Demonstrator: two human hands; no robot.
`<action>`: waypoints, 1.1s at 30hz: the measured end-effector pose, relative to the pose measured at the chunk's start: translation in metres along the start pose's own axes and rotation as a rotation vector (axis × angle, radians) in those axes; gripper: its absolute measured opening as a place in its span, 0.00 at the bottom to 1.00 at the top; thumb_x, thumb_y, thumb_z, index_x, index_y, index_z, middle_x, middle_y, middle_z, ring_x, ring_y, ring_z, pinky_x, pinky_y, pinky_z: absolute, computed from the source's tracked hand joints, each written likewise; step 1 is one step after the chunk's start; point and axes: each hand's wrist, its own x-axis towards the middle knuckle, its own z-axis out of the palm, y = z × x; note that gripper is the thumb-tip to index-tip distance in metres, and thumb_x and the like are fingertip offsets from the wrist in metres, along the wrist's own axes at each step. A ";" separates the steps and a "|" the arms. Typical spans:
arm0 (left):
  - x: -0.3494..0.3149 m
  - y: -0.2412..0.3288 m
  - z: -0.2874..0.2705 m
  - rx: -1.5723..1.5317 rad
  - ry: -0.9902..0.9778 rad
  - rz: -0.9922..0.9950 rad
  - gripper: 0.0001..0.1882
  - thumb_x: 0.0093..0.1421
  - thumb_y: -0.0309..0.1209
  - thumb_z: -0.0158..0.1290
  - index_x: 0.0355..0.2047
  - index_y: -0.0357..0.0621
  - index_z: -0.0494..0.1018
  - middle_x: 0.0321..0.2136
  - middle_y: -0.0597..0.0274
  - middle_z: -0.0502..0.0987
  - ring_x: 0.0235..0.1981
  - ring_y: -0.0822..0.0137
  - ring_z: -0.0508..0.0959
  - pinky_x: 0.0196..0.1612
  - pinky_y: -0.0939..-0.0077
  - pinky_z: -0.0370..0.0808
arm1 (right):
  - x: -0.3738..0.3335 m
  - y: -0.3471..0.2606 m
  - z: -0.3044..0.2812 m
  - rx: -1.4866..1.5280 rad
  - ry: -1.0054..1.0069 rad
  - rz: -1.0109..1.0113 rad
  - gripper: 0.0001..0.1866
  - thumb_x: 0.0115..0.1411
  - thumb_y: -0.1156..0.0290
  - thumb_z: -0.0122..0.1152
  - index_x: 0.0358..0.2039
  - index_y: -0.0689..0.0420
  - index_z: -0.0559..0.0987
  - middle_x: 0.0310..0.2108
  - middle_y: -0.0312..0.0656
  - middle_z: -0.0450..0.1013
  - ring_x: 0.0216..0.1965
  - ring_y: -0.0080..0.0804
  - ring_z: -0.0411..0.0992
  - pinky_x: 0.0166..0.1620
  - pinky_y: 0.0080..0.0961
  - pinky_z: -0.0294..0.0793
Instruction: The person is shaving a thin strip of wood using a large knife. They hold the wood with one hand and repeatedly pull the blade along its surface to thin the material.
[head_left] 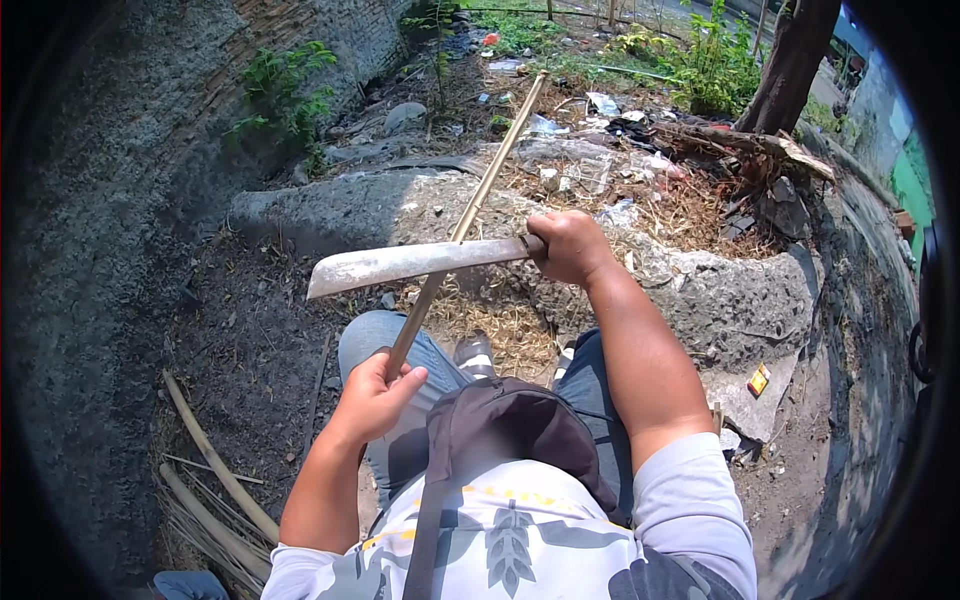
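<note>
A long, thin strip of split bamboo (490, 175) slants up and away from my lap toward the far ground. My left hand (378, 395) is closed around its near end, above my left knee. In my right hand (570, 245) is the dark handle of a machete (415, 265). Its broad, worn blade points left and crosses over the strip near the strip's middle. Whether the edge bites into the strip, I cannot tell. A dark waist bag (525, 425) rests on my lap between my jeans-clad legs.
A low, rough concrete ledge (720, 300) runs across in front of me, with litter and dry straw behind it. More long strips (225, 480) lie at the lower left. A wall (110, 230) rises on the left; a tree trunk (790, 70) stands far right. A small yellow-red packet (759, 380) lies at right.
</note>
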 end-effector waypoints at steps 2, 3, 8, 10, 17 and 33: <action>0.003 0.003 0.006 -0.008 0.013 -0.009 0.14 0.64 0.38 0.65 0.32 0.42 0.73 0.21 0.78 0.68 0.22 0.83 0.64 0.24 0.80 0.61 | 0.000 0.003 0.004 0.018 -0.005 -0.002 0.07 0.50 0.70 0.65 0.27 0.52 0.74 0.25 0.45 0.76 0.30 0.50 0.78 0.35 0.45 0.77; 0.002 0.002 0.009 -0.017 0.027 -0.016 0.14 0.64 0.38 0.65 0.32 0.42 0.73 0.20 0.78 0.68 0.22 0.82 0.64 0.23 0.80 0.61 | -0.001 -0.001 0.005 0.035 -0.009 -0.005 0.07 0.51 0.70 0.65 0.27 0.52 0.74 0.26 0.45 0.76 0.30 0.50 0.78 0.35 0.46 0.77; 0.006 0.009 0.014 -0.019 0.040 -0.060 0.14 0.64 0.37 0.65 0.31 0.43 0.72 0.21 0.78 0.68 0.21 0.83 0.64 0.23 0.81 0.61 | 0.003 -0.037 0.018 0.116 -0.120 -0.027 0.08 0.53 0.65 0.67 0.30 0.51 0.77 0.27 0.42 0.78 0.33 0.47 0.80 0.38 0.45 0.79; 0.007 0.011 0.014 0.030 0.049 -0.076 0.14 0.64 0.37 0.65 0.31 0.44 0.72 0.21 0.78 0.68 0.21 0.84 0.64 0.23 0.82 0.61 | 0.008 -0.024 0.013 0.035 -0.145 -0.046 0.08 0.53 0.65 0.67 0.30 0.50 0.77 0.27 0.43 0.79 0.34 0.48 0.80 0.38 0.46 0.79; -0.003 -0.029 -0.003 -0.065 0.008 -0.010 0.13 0.66 0.35 0.63 0.31 0.46 0.71 0.21 0.79 0.68 0.21 0.84 0.62 0.22 0.82 0.59 | -0.001 0.014 0.005 0.003 -0.235 0.252 0.05 0.54 0.67 0.63 0.32 0.48 0.79 0.31 0.45 0.79 0.36 0.51 0.79 0.39 0.47 0.79; -0.016 -0.032 -0.004 -0.017 -0.082 -0.077 0.10 0.66 0.33 0.63 0.36 0.44 0.72 0.24 0.78 0.68 0.24 0.85 0.63 0.25 0.83 0.59 | -0.006 0.004 0.007 -0.037 -0.259 0.224 0.06 0.52 0.67 0.66 0.31 0.49 0.78 0.29 0.45 0.79 0.33 0.51 0.79 0.36 0.47 0.79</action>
